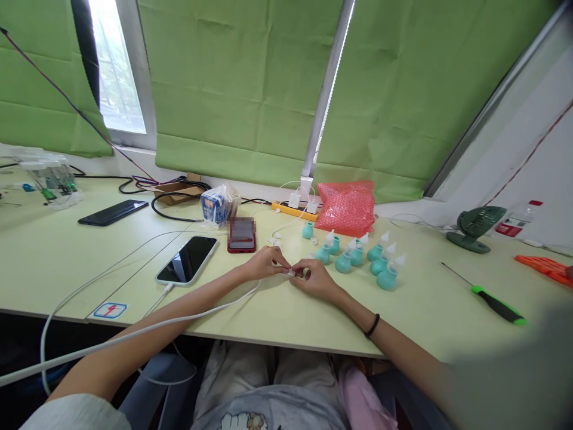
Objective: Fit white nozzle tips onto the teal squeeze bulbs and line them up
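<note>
My left hand (267,263) and my right hand (317,278) meet above the table, both with fingers closed in a pinch. Between their fingertips is a small white piece (290,272), mostly covered, whose kind I cannot make out. To the right of my hands stand several teal squeeze bulbs (343,263) with clear pointed nozzles, which look like nasal aspirators. One teal bulb (307,231) farther back has no nozzle on it. A few small white bits (314,241) lie near that bulb.
A phone (188,260) on a charging cable and a red-edged device (242,236) lie left of my hands. Behind are a yellow power strip (293,212) and a red bubble-wrap bag (347,207). To the right are a screwdriver (496,303) and a green fan (480,224).
</note>
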`<state>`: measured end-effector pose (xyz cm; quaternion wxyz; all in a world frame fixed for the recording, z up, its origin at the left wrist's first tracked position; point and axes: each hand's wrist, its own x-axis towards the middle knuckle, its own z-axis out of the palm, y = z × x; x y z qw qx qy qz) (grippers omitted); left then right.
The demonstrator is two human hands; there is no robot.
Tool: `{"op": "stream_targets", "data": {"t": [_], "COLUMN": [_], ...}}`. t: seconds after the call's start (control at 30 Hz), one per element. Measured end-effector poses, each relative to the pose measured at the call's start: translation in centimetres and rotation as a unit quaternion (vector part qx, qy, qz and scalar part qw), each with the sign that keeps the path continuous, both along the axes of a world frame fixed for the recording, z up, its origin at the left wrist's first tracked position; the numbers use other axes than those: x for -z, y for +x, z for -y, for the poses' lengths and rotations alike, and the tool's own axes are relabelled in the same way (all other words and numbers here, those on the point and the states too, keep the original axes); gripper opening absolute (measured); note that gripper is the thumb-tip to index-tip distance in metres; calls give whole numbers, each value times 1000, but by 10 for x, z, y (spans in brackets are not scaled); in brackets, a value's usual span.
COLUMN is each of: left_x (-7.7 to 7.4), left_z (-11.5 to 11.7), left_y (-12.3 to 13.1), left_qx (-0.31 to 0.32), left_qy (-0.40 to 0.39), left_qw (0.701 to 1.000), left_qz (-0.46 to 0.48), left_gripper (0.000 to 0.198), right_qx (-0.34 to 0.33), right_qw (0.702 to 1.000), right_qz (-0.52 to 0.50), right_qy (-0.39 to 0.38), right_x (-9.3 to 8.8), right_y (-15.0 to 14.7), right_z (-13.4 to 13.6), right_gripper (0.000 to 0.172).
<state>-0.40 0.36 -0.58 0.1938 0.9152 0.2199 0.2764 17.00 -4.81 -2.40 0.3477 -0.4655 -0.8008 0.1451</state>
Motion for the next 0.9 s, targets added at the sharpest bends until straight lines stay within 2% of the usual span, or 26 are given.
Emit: {"op": "stream_targets", "data": {"t": [0.33,0.53,0.7,0.9], "left_x": [-2,-3,-2,-3], "left_z": [1,2,1,2], "left_y": [0,0,-1,-1], "left_qx": [14,12,-13,-4], "left_qy": [-11,-62,-89,-75], "left_qw": [1000,998,996,997], "left_qz": [0,5,14,7], "left_gripper": [17,18,21,21], "right_qx": [-3,-4,-12,-17], "right_qw": [1000,1000,1000,1000], "right_qz": [-5,-23,-11,6], "right_qy": [-2,-10,2,13], "right_x": [-1,-5,-5,-5], "right_y": [0,-1,-2,-2], "right_z": [1,5,5,5], "right_gripper": [14,21,21,23]}}
